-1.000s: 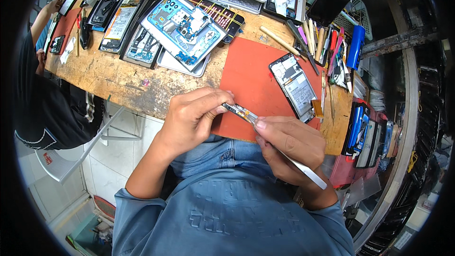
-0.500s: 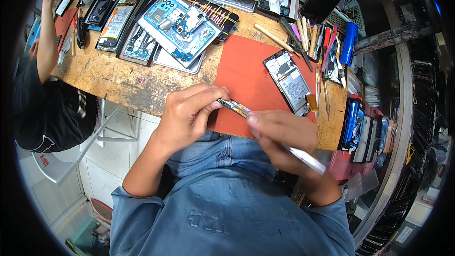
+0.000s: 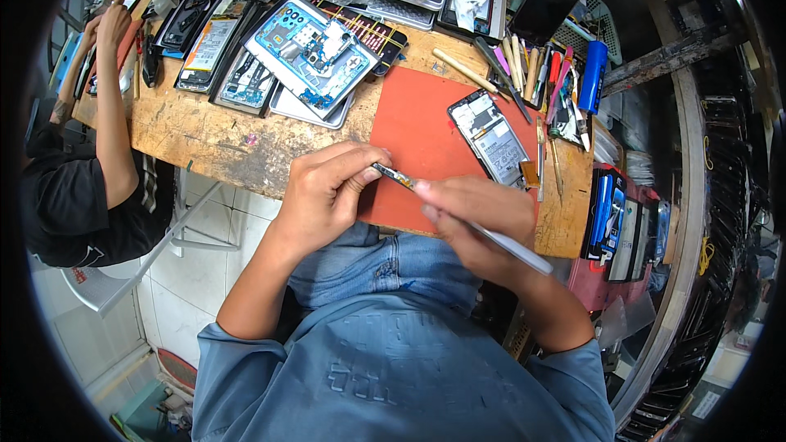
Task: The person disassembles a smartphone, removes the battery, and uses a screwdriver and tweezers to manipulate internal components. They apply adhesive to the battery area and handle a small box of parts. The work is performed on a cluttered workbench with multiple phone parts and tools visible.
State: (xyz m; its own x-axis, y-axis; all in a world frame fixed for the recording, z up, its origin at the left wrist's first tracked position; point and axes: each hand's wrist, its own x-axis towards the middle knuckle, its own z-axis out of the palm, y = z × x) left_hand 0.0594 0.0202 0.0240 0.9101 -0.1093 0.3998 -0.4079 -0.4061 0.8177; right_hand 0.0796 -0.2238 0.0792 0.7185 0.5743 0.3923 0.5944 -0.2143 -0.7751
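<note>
Silver and slim, the tool (image 3: 514,250) clamped in the grip of the right hand (image 3: 483,211) points toward the small dark part (image 3: 394,174) that the left hand (image 3: 322,188) pinches over the red mat (image 3: 413,119), where a slipping tip could scratch the part.

Wooden workbench (image 3: 196,129), red mat (image 3: 413,127), phone frames (image 3: 210,47)

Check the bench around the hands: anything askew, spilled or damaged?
Two things: beside the left hand, the wooden bench top has a dark, worn-looking patch, unlike the paler wood around it; farther back, a blue-and-white phone frame lies slanted across other phone parts. No spill is visible.
</note>
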